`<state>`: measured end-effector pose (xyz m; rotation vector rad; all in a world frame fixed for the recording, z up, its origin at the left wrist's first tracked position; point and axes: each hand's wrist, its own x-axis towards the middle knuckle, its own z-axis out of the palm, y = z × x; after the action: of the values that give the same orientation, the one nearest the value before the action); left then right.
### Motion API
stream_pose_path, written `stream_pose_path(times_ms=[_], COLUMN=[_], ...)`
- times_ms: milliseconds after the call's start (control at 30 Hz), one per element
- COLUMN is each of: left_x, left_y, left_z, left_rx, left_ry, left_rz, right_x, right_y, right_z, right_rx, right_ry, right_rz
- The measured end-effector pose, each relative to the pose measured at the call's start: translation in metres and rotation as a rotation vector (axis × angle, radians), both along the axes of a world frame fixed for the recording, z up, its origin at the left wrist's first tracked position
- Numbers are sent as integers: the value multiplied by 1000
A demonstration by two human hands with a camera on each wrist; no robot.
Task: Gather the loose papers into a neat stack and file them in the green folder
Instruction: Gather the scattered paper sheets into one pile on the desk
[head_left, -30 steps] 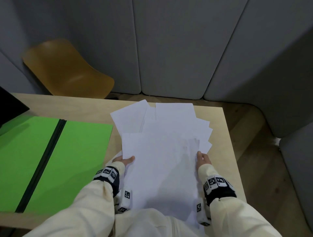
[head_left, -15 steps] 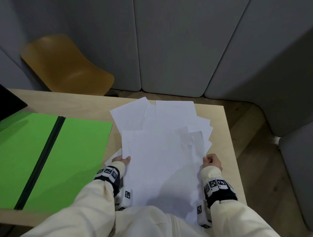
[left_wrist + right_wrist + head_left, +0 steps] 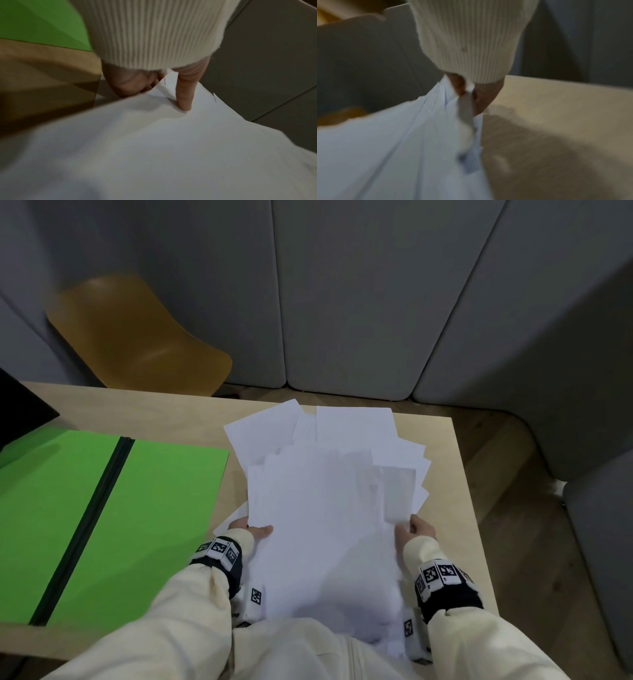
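Observation:
Several white papers (image 3: 322, 508) lie fanned out on the right half of the wooden table (image 3: 455, 508). My left hand (image 3: 253, 529) grips the left edge of the upper sheets, thumb (image 3: 184, 92) on top and fingers underneath. At the sheets' right edge, my right hand (image 3: 416, 527) pinches a bundle of papers (image 3: 412, 135). The near ends of the sheets hang over the table's front edge onto my lap. The green folder (image 3: 102, 508) lies open and flat on the left of the table, with a dark spine (image 3: 85, 525) down its middle.
An ochre chair (image 3: 137, 337) stands behind the table's far left. A black object (image 3: 20, 405) overlaps the folder's far left corner. Grey padded panels (image 3: 342, 285) wall in the back and right. The table's right edge (image 3: 476, 518) runs close to my right hand.
My right hand has slid back along the right edge and closed on the sheets. The upper sheets have shifted and bunched closer together. My left hand has barely moved.

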<state>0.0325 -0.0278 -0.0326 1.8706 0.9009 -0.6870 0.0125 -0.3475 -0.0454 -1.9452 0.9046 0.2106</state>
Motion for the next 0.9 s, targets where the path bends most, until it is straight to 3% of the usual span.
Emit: stream_pose_path(times_ms=[67,133,267,333,467,533,633,733,800,900], left_x=[1,0,-2,-4,-4,-6,-10,-17,-17,-15], left_y=[2,1,-1,-3,-6,-8,-9,-10,-12,-13], left_z=[-1,0,1,4,5,13,15,15,13,15], left_rx=[9,57,189,237,272,259,262,378,386,376], left_ry=[12,40,66,76,101,134,115,23,33,87], left_rz=[-25,-58,-174,-222,-270,-289,-248,-290,-238,-281], right_x=[-2,-3,-1,0,-9,-16,-17,-6,-3,-7], right_y=[1,1,5,3,6,4,-13,-28,-27,-24], right_z=[-2,-1,19,24,19,24,32,33,33,36], right_rx=[40,31,-27,-9,75,141,186,242,99,-183], right_ry=[66,21,-244,-240,233,369,155,-79,-50,146], right_rz=[110,102,-223,-275,13,94,100,-88,-26,220])
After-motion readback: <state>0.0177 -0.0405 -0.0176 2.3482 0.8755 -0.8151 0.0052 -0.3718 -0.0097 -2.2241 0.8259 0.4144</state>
